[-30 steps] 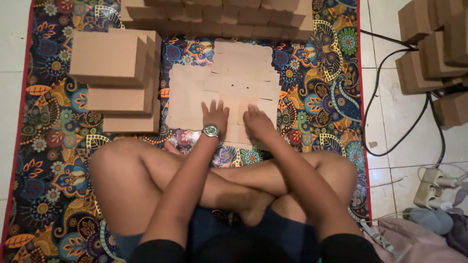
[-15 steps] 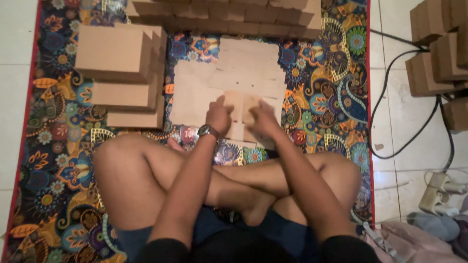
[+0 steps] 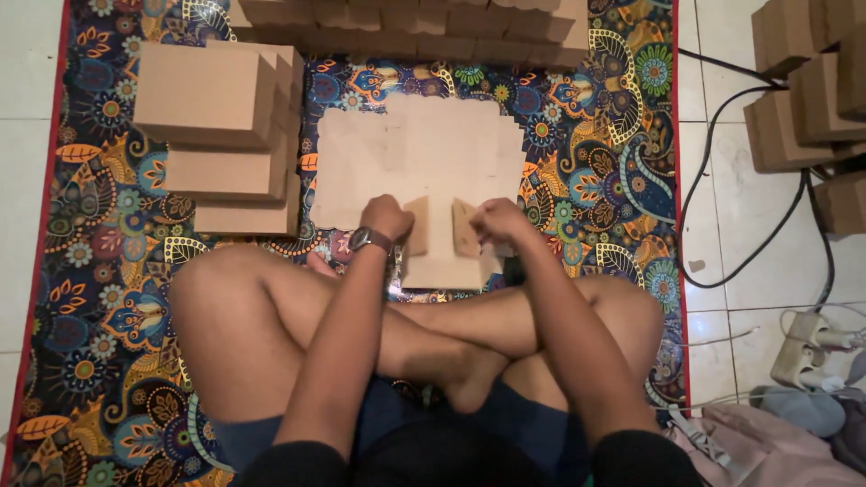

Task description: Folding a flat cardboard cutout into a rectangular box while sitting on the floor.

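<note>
A flat, unfolded brown cardboard box blank [image 3: 419, 158] lies on the patterned rug in front of my crossed legs. My left hand [image 3: 386, 216], with a wristwatch on the wrist, grips the left flap [image 3: 418, 224] at the blank's near edge and holds it raised. My right hand [image 3: 494, 221] grips the right flap [image 3: 464, 227] and holds it raised too. The two flaps stand up on either side of the near panel [image 3: 439, 266].
Stacks of folded brown boxes [image 3: 212, 135] stand on the rug at my left, and a row of them [image 3: 415, 27] runs along the far edge. More boxes [image 3: 803, 90] sit on the white tiles at right, with black cables [image 3: 722, 198] and a power strip [image 3: 812, 347].
My hands went from lying flat on the blank's near edge to closing on two flaps and lifting them upright. The view has tilted slightly.
</note>
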